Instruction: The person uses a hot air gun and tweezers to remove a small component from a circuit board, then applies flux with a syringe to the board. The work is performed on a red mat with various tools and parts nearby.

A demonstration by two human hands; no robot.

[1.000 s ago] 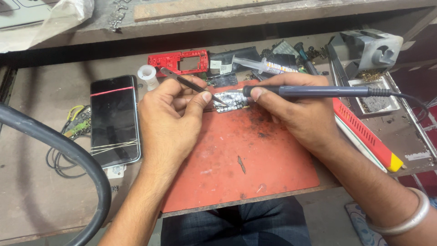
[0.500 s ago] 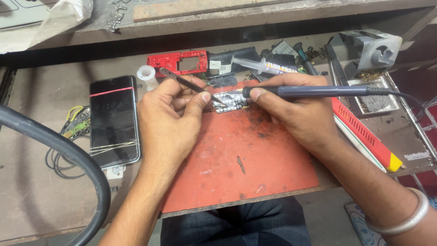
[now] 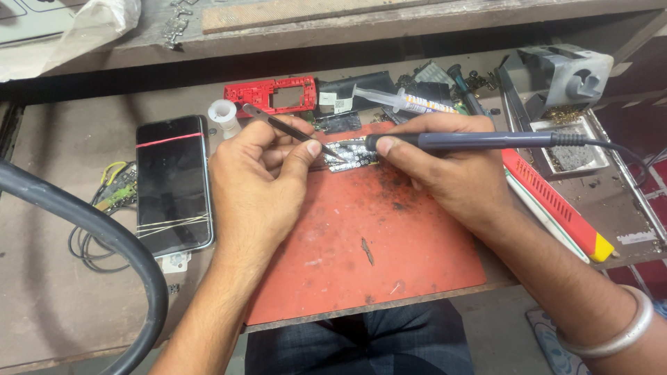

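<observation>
We see almost no shift since the earlier frame; both hands stay put. Left hand (image 3: 260, 184) pinches tweezers (image 3: 288, 129), tips on the small circuit board (image 3: 351, 153) at the red mat's (image 3: 361, 257) far edge on the counter (image 3: 42, 305). Right hand (image 3: 451, 170) grips the soldering iron (image 3: 479, 141), tip at the board.

A red work mat (image 3: 375, 257) lies on the bench. Left of the mat: a black smartphone (image 3: 172, 184), with a coil of wires (image 3: 104, 201) beyond. Behind the mat: a red plastic frame (image 3: 271, 96), a white tape roll (image 3: 224, 112) and a syringe (image 3: 406, 103); right of it, a grey iron stand (image 3: 559, 76).
</observation>
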